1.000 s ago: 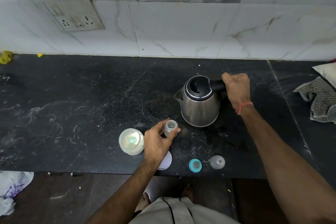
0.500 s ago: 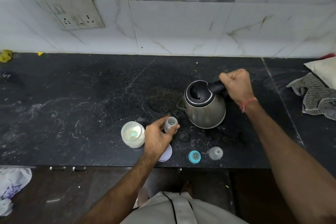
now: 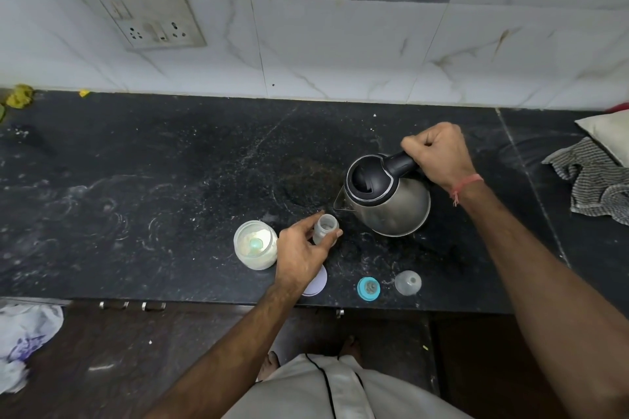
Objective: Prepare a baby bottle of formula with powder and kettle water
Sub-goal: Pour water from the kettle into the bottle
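On the black speckled stone counter (image 3: 170, 180) we tip a kettle toward a small bottle.

We see the brushed-steel electric kettle with black lid (image 3: 388, 201) leaning left, its spout just above and beside the mouth of the small clear baby bottle (image 3: 325, 228); our right hand (image 3: 439, 153) is fisted round the black handle, and our left hand (image 3: 303, 255) pinches the bottle between thumb and fingers. Left of that hand stands the open glass jar of white powder (image 3: 255, 244) with a green scoop in it. Near the counter's front edge lie a white round lid (image 3: 318, 281), a teal screw ring (image 3: 368, 288) and a clear dome cap (image 3: 407, 282).
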